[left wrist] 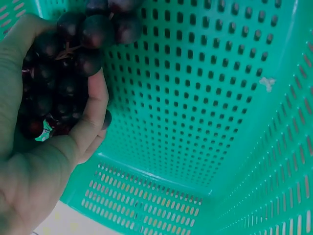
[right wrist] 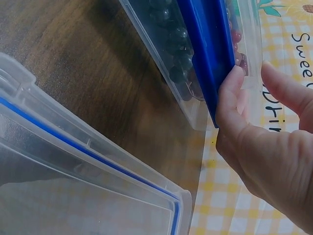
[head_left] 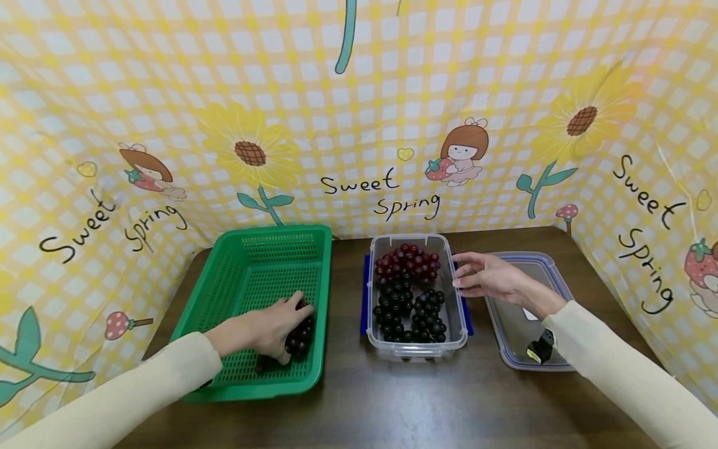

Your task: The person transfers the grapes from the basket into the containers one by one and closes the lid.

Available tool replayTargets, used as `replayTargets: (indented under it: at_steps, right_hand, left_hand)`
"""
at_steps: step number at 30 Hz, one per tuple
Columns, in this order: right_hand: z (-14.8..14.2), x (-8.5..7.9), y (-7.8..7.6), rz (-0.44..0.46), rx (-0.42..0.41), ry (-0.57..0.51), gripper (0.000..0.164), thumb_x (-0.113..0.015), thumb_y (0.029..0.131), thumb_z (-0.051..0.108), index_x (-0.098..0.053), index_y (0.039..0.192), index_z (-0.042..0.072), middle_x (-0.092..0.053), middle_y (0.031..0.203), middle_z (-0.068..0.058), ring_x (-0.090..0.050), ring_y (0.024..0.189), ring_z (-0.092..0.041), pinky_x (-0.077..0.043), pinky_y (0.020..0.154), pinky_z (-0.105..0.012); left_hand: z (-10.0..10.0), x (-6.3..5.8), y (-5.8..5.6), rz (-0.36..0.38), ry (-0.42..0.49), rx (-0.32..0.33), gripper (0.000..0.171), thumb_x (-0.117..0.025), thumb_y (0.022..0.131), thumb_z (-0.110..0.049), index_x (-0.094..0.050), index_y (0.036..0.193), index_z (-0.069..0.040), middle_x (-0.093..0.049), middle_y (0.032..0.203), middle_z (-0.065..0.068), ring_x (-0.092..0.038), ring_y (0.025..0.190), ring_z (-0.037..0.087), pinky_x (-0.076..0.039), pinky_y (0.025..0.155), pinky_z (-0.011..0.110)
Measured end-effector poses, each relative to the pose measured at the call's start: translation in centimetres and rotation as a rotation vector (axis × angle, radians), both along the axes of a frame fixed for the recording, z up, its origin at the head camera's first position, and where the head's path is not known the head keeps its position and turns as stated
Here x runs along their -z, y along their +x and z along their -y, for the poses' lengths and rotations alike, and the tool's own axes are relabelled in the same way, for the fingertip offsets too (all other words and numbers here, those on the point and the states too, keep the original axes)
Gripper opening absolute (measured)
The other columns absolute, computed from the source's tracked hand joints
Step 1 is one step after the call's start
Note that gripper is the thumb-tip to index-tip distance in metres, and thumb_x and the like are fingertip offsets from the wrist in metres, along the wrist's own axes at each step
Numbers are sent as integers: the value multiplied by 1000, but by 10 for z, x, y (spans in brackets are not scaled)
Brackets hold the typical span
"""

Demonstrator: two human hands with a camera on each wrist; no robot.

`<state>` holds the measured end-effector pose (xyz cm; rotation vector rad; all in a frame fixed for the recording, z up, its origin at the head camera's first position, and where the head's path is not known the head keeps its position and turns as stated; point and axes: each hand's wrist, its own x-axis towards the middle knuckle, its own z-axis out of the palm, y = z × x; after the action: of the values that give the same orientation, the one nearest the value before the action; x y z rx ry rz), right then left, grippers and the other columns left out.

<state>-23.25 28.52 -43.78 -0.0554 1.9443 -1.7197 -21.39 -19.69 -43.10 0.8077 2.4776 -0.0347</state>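
Inside the green basket (head_left: pixel 325 268), my left hand (head_left: pixel 275 327) holds a bunch of dark grapes (left wrist: pixel 49 88), fingers and thumb curled round it. The bunch is partly hidden by the hand in the head view. My right hand (head_left: pixel 493 277) touches the right side of a clear plastic container (head_left: pixel 417 351); in the right wrist view its fingers rest by the blue side latch (right wrist: pixel 208 49), the thumb apart from them near the rim. Red grapes (head_left: pixel 408 262) lie at the container's back, with black bunches (head_left: pixel 395 305) in front of them.
A clear lid with a blue seal (head_left: pixel 505 337) lies on the brown table (head_left: pixel 370 405) right of the container, under the right forearm. A yellow checked cloth (head_left: pixel 314 125) hangs behind the table and along both sides.
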Motion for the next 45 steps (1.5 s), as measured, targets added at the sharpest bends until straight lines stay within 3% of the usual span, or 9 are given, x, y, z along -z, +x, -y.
replayTargets:
  at_steps: [2,5,9,20,29,40,45]
  right_hand:
    - [0,0,0,3,-3,-5,81,-72,99,5,-25,165,2,-57,119,-8,-69,100,-16,-61,96,-37]
    - [0,-1,0,-1,-9,-5,82,-72,99,6,-24,165,2,-57,119,-7,-70,100,-16,-62,96,-36]
    - [0,-2,-1,-6,-12,0,82,-72,99,6,-23,165,2,-57,118,-7,-70,100,-16,-62,95,-36]
    - [1,-2,0,7,-4,-4,82,-71,99,4,-23,165,2,-59,116,-6,-70,100,-17,-62,96,-37]
    - [1,-6,1,3,-9,-6,82,-69,99,2,-22,166,2,-60,116,-7,-70,100,-17,-61,96,-36]
    - [2,-3,-3,-8,-23,-2,82,-70,99,1,-22,166,2,-60,120,-12,-69,104,-19,-61,97,-36]
    - [2,-3,-2,-10,-25,7,82,-69,99,1,-22,166,2,-59,119,-10,-69,103,-19,-61,98,-36]
  left_hand:
    - [3,-5,-1,3,25,-10,102,-92,81,-27,-34,163,-16,-23,165,22,-44,143,53,-47,58,35]
    - [6,-12,-3,-16,71,11,95,-90,81,-24,-38,159,-15,-30,156,20,-56,124,40,-46,60,33]
    - [9,-22,-6,-45,124,51,86,-89,80,-22,-43,153,-16,-35,144,16,-52,102,26,-46,67,33]
    - [13,-46,-7,-84,248,79,78,-87,77,-19,-48,144,-21,-40,136,12,-54,109,22,-52,80,36]
    - [9,-70,-7,-148,276,103,79,-87,74,-18,-49,143,-19,-41,136,14,-55,110,24,-54,83,38]
    - [0,-95,-11,-219,337,146,77,-86,74,-16,-50,142,-19,-41,138,17,-55,109,25,-53,85,41]
    - [-15,-106,-15,-234,359,167,80,-87,73,-16,-50,144,-18,-41,140,18,-55,110,25,-53,87,42]
